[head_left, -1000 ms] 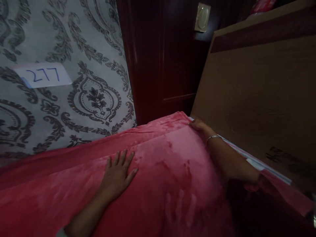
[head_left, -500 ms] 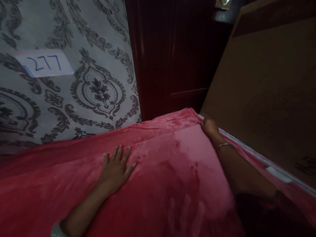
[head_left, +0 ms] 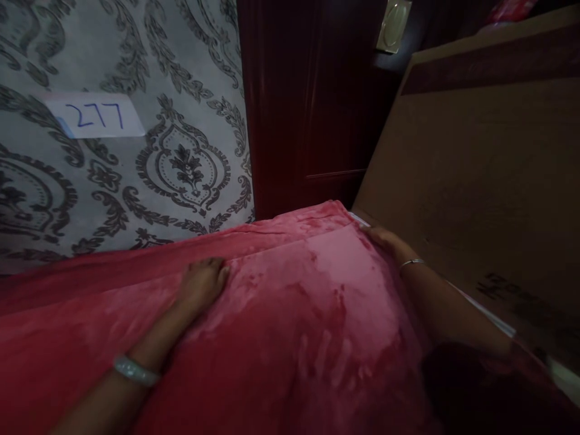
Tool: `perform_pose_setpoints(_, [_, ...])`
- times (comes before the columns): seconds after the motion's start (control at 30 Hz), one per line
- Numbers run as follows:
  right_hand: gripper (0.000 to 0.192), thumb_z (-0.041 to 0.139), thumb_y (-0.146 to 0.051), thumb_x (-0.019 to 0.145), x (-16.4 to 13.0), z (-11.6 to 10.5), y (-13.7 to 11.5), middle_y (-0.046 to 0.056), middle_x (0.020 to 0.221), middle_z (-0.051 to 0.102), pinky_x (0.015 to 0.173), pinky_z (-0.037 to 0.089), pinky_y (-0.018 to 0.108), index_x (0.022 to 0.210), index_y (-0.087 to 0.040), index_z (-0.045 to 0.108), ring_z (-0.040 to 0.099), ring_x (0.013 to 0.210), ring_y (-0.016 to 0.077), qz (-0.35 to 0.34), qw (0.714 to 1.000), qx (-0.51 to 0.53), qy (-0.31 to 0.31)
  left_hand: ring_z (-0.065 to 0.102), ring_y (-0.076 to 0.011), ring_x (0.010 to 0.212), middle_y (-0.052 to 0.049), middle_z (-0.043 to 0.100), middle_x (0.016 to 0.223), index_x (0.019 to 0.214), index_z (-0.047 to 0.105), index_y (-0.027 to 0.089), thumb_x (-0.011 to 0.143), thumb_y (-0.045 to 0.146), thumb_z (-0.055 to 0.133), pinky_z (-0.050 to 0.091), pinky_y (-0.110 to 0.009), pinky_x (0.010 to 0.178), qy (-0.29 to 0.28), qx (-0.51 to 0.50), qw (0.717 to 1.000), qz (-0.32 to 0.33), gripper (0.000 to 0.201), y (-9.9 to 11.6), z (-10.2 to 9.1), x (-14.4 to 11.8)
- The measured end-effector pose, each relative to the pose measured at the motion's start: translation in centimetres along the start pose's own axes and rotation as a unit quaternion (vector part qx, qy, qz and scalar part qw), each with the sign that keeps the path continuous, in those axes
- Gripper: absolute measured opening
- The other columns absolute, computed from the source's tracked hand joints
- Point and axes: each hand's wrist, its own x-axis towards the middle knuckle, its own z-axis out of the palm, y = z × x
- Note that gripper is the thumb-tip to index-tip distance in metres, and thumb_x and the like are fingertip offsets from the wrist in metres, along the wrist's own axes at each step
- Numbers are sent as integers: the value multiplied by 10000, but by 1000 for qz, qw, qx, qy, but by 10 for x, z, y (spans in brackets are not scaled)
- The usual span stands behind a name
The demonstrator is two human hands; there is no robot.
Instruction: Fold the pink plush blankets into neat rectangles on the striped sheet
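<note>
A plush red blanket (head_left: 290,314) covers the bed in front of me, with a folded edge running across it. My left hand (head_left: 202,283) lies on the blanket at that fold, fingers curled down onto the fabric; a pale bangle sits on the wrist. My right hand (head_left: 385,240) rests at the blanket's far right corner, fingers bent over the edge beside the cardboard. A thin silver bangle rings that wrist. Whether either hand pinches the cloth is unclear.
A big brown cardboard box (head_left: 480,181) leans along the bed's right side. Behind stands a dark red wooden door (head_left: 317,103). Grey patterned wallpaper (head_left: 136,121) carries a paper label reading 277 (head_left: 95,115). A striped sheet edge (head_left: 493,320) shows under my right arm.
My left hand slid forward to the fold and its fingers went from spread flat to curled. My right hand stayed at the corner.
</note>
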Motion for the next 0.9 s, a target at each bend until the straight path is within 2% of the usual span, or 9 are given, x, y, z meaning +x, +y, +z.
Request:
perform_pose_setpoints(0.1, [352, 637, -396, 902, 0, 8, -1, 174, 998, 738, 805, 535, 368, 1053, -86, 708, 687, 902, 277, -3, 998, -65, 7, 697, -292, 994, -172, 751, 1059, 956, 716, 157, 969, 473, 349, 489, -362, 836, -67, -32, 997, -12, 484, -16, -16, 21])
perform_pose_setpoints(0.2, [322, 593, -369, 919, -6, 16, 0, 149, 1031, 729, 816, 510, 332, 1086, -108, 681, 667, 970, 273, -37, 995, -84, 39, 704, -269, 884, -120, 760, 958, 890, 686, 188, 897, 578, 454, 476, -325, 728, -93, -77, 993, 3, 454, -24, -15, 29])
perform_pose_setpoints(0.27, [324, 576, -372, 924, -12, 18, 1, 146, 1080, 716, 840, 490, 327, 1124, -131, 659, 645, 1024, 282, -62, 992, -94, 63, 699, -268, 886, -101, 757, 937, 922, 674, 202, 889, 572, 466, 469, -324, 732, -59, -82, 995, 14, 426, -25, -9, 25])
perform_pose_setpoints(0.37, [329, 562, -391, 930, -16, 12, -2, 154, 1077, 700, 821, 466, 331, 1148, -154, 627, 630, 1003, 294, -98, 982, -123, 102, 694, -293, 912, -104, 746, 919, 1020, 644, 208, 925, 548, 428, 465, -339, 747, 13, -21, 999, -25, 415, -21, -8, 12])
perform_pose_setpoints(0.5, [316, 500, -424, 967, -4, -4, -21, 144, 1004, 692, 754, 445, 319, 1118, -169, 608, 613, 886, 265, -149, 964, -157, 157, 691, -320, 932, -134, 726, 964, 1073, 611, 170, 962, 571, 384, 468, -351, 763, 74, 85, 992, -64, 474, -17, -38, 8])
perform_pose_setpoints(0.6, [322, 487, -416, 980, 11, 0, -36, 143, 1036, 696, 763, 448, 308, 1137, -162, 608, 614, 893, 251, -156, 964, -146, 159, 684, -334, 954, -162, 711, 1003, 1122, 590, 120, 1008, 562, 281, 467, -365, 773, 107, 127, 984, -63, 551, -20, -56, 23])
perform_pose_setpoints(0.67, [334, 496, -403, 981, 19, 15, -38, 153, 1090, 699, 789, 454, 308, 1165, -150, 613, 627, 938, 258, -143, 968, -152, 142, 684, -336, 954, -167, 712, 997, 1134, 589, 114, 1009, 570, 270, 468, -368, 772, 92, 131, 985, -65, 571, -25, -50, 36])
perform_pose_setpoints(0.8, [341, 521, -404, 974, 32, 49, -25, 155, 1128, 714, 845, 467, 318, 1173, -161, 653, 650, 1036, 284, -119, 972, -171, 105, 692, -317, 963, -136, 735, 977, 1126, 625, 159, 940, 554, 429, 473, -337, 768, 19, 53, 997, -53, 478, -41, -10, 58])
perform_pose_setpoints(0.9, [379, 563, -435, 953, 42, 57, -17, 159, 1175, 712, 894, 473, 338, 1195, -164, 669, 647, 1104, 301, -104, 978, -159, 82, 694, -314, 944, -131, 742, 978, 1105, 641, 170, 906, 575, 448, 473, -331, 745, 20, -11, 998, -51, 491, -52, 14, 65])
